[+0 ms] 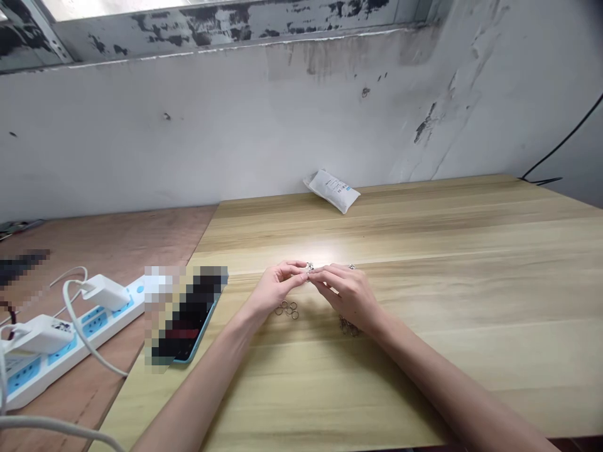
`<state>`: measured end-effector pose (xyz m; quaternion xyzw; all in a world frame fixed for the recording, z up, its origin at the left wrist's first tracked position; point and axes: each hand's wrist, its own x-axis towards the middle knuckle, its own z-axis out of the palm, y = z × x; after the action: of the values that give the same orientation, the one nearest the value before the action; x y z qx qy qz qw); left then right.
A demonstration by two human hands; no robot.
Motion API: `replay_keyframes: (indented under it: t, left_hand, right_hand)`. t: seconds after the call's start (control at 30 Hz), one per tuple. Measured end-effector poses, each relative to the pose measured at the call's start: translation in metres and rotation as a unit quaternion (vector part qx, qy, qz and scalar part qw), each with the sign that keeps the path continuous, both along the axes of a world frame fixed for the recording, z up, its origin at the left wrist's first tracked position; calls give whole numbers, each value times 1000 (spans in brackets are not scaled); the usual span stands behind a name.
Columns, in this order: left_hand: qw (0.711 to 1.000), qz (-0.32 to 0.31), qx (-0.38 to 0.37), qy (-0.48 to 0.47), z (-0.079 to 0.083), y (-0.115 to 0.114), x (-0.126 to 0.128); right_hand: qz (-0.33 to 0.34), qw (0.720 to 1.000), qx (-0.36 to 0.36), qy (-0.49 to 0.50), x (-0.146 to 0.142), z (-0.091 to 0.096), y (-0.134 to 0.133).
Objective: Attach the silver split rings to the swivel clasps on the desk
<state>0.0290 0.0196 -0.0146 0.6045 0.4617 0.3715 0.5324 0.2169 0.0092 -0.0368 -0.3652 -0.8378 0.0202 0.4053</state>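
— Between the two sets of fingertips, just above the pale wooden tabletop: small silvery metal piece, too tiny to tell its long axis.
— Held how?
— Pinched from either side by left hand and right hand, equally near. Close under the left, loose little metal rings; far back, white packet by the scuffed wall.
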Motion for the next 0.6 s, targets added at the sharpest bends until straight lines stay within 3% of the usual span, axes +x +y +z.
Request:
replay_keyframes:
  t: [0.47,0.6]
  left_hand:
    - [999,-26,24,0,-3,5,-7]
    - [986,20,131,98,-4,3,-5]
  right_hand:
    - [6,999,-33,7,-1,2,-1]
    - [12,990,-124,67,-4,1,-4]
